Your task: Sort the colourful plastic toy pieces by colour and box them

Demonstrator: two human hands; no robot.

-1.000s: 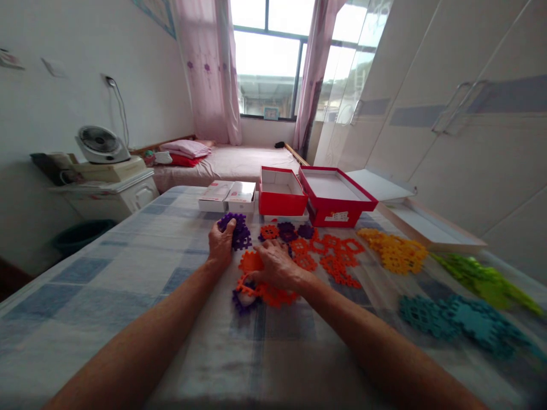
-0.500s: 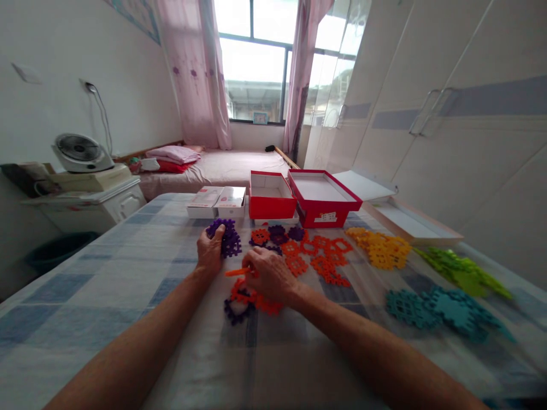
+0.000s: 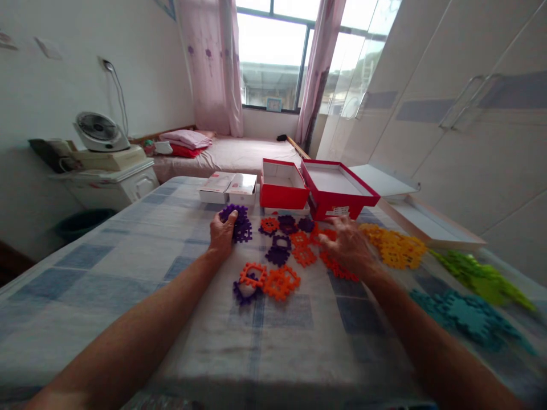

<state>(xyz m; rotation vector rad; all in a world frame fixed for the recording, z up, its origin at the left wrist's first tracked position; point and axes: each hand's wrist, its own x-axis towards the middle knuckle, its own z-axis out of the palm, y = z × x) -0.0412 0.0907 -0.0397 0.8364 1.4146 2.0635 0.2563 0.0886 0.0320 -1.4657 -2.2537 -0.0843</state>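
Observation:
My left hand (image 3: 222, 234) rests on a stack of purple toothed plastic tiles (image 3: 239, 223), fingers curled over its near side. My right hand (image 3: 348, 246) lies spread, palm down, on a scatter of orange tiles (image 3: 304, 254) right of centre. It looks slightly blurred and holds nothing that I can make out. Between my arms lie joined orange tiles (image 3: 277, 281) with a purple tile (image 3: 244, 291) under their left edge. More purple tiles (image 3: 277, 253) sit just beyond them.
The checked tablecloth (image 3: 128, 250) covers the table. Two open red boxes (image 3: 282, 191) (image 3: 339, 196) and small white boxes (image 3: 228, 188) stand at the back. Yellow tiles (image 3: 397, 246), green tiles (image 3: 478, 276) and teal tiles (image 3: 465, 316) lie to the right. A fan (image 3: 99, 132) and a bed (image 3: 231, 156) lie beyond.
My right hand has left the joined orange tiles near the centre and moved right onto the loose orange tiles. My left hand has stayed on the purple stack.

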